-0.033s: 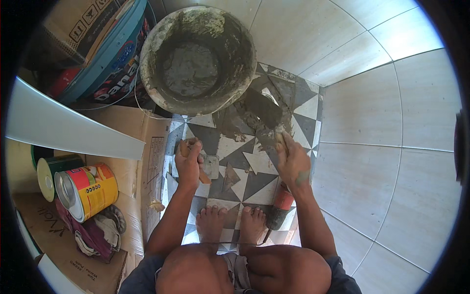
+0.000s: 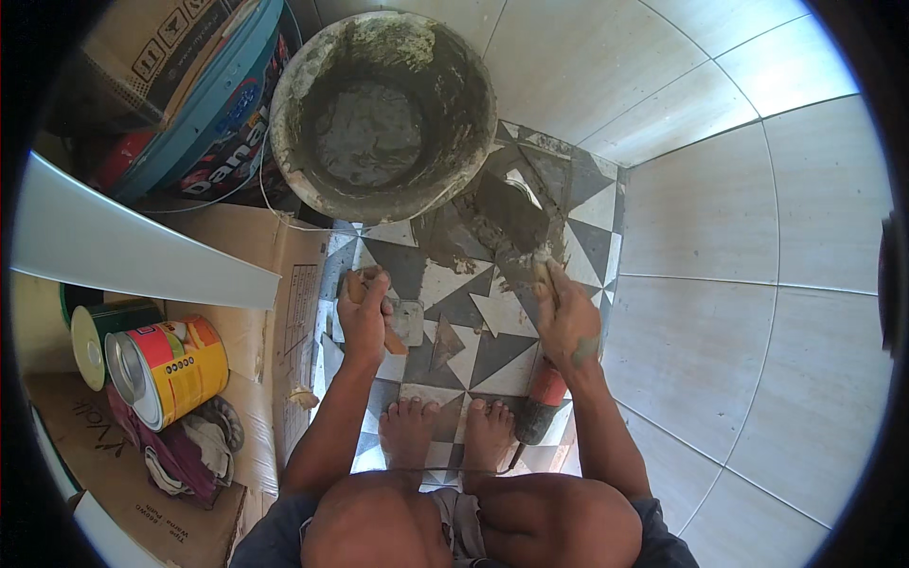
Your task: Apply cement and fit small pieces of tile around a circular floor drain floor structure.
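Observation:
My left hand [image 2: 365,317] is closed round the wooden handle [image 2: 394,341] of a tool with a squarish, pale grey plate [image 2: 410,322], held low over the patterned floor. My right hand [image 2: 566,317] grips a trowel [image 2: 511,208] whose dark, mortar-covered blade lies in wet grey mortar [image 2: 459,232] spread on the tiles. Above them stands a bucket [image 2: 369,128] with grey mortar inside and a crusted rim. A red and black power tool [image 2: 546,386] lies beside my right forearm, partly hidden by it. My bare feet [image 2: 407,426] rest on the tiles between my arms.
Pale tiled walls [image 2: 696,218] bound the right and back. At left are a blue plastic bucket [image 2: 170,161] with cardboard on it, a pale curved panel [image 2: 142,237], a yellow tin [image 2: 185,374], a green tin [image 2: 88,350], rags [image 2: 185,454] and cardboard [image 2: 298,293].

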Demonstrator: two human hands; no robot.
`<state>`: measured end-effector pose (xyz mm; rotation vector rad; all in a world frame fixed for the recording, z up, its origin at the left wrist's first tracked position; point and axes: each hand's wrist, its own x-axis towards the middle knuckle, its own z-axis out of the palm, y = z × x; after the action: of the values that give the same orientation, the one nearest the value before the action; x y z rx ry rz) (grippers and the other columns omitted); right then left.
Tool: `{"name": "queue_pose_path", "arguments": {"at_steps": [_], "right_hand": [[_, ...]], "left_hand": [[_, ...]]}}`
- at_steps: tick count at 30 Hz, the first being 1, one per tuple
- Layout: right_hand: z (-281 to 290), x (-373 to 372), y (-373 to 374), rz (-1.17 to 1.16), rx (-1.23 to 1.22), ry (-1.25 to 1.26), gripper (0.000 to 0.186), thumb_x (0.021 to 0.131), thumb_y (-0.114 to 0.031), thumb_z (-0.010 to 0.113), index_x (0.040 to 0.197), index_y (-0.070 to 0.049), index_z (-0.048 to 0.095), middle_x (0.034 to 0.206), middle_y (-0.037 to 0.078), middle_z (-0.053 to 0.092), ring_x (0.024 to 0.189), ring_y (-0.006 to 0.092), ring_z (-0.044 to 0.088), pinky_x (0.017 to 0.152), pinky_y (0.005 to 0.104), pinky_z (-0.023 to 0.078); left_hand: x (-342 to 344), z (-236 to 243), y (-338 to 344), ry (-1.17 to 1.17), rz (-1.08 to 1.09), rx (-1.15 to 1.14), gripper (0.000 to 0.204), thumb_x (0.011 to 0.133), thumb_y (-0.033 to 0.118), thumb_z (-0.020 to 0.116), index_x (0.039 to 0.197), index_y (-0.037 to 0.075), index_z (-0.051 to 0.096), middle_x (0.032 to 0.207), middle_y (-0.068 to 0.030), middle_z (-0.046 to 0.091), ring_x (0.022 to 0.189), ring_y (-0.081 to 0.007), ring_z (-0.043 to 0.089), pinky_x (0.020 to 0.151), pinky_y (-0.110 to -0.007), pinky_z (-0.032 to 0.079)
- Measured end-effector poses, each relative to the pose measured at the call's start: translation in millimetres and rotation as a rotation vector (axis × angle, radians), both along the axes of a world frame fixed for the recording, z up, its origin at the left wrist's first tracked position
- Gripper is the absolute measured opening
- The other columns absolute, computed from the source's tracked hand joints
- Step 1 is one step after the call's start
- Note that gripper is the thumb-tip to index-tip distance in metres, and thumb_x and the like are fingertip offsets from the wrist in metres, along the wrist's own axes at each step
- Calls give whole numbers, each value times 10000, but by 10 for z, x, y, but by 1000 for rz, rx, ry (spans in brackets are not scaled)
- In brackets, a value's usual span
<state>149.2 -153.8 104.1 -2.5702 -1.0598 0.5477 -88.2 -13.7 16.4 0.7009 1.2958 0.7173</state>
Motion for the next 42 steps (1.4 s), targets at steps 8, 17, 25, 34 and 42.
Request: {"name": "queue_pose_path", "arguments": {"at_steps": [8, 17, 25, 34, 42], "right_hand": [[140, -150, -438, 24, -12, -86, 438, 1017, -276, 653, 1400, -64, 660, 1052, 204, 736, 889, 401, 731, 787, 473, 579], [314, -110, -337, 54, -132, -140, 422, 1007, -295, 647, 1396, -134, 670, 971, 199, 702, 809, 413, 729, 721, 514, 589], [362, -103, -144, 54, -117, -155, 421, 1002, -289, 649, 1402, -160, 666, 979, 188, 712, 809, 419, 733, 716, 518, 593], [484, -39, -108, 97, -139, -195, 383, 967, -251, 695, 1326, -121, 725, 971, 166, 726, 824, 392, 730, 759, 488, 586], [472, 3, -190, 126, -116, -222, 396, 977, -283, 686, 1346, -140, 699, 980, 164, 701, 777, 382, 730, 692, 488, 589]], "left_hand": [[56, -108, -13, -38, -32, 14, 247, 973, 296, 767, 1116, 132, 649, 907, 60, 624, 584, -16, 508, 477, -191, 390], [83, -158, -6, -72, -28, 15, 259, 976, 278, 765, 1135, 111, 647, 907, 35, 632, 576, -28, 522, 477, -206, 409], [24, -185, 16, -88, 8, -11, 276, 973, 270, 772, 1136, 81, 655, 934, 9, 657, 583, -42, 544, 487, -232, 444], [41, -87, 38, -66, 6, -38, 291, 964, 293, 778, 1112, 71, 663, 930, -9, 660, 595, -50, 550, 504, -239, 466], [82, -116, -8, -70, 6, -17, 288, 976, 301, 762, 1110, 68, 656, 942, -19, 654, 611, -59, 562, 514, -251, 492]]}}
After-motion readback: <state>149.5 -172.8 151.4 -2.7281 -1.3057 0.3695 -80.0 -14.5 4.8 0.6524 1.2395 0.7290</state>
